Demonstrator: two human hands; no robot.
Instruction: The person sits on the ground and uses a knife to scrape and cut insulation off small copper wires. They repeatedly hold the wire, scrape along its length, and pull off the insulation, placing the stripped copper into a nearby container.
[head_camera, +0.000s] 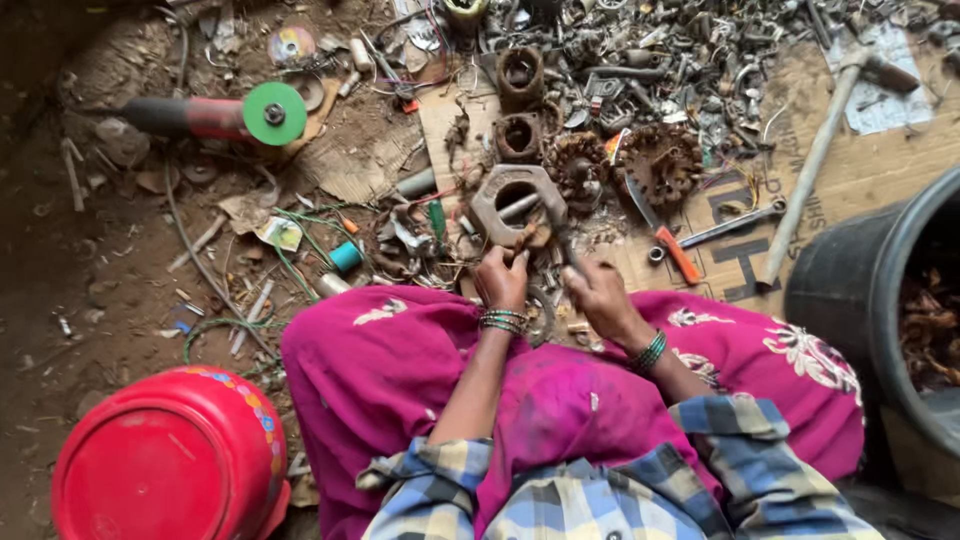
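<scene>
From the head view I see my left hand (500, 278) just below the centre of the frame, its fingers curled closed on a small rusty scrap piece (522, 238) that rests against the lower edge of a large rusty hexagonal metal ring (517, 203). My right hand (598, 295) sits just right of it, fingers wrapped shut around a thin dark metal tool (562, 235) whose tip points up toward the same ring. The ring lies on the dirt floor at centre frame, just above both hands.

Right of the ring are two rusty round wound motor parts (660, 163), and below them an orange-handled knife (668, 235) lies on flattened brown cardboard (860, 170). A long wooden-handled hammer (818, 150) slants across the upper right. A black plastic drum (880, 270) stands at the right edge. In the upper left lies an angle grinder with a green disc (274, 113), and a red plastic tub (165, 460) fills the lower left corner.
</scene>
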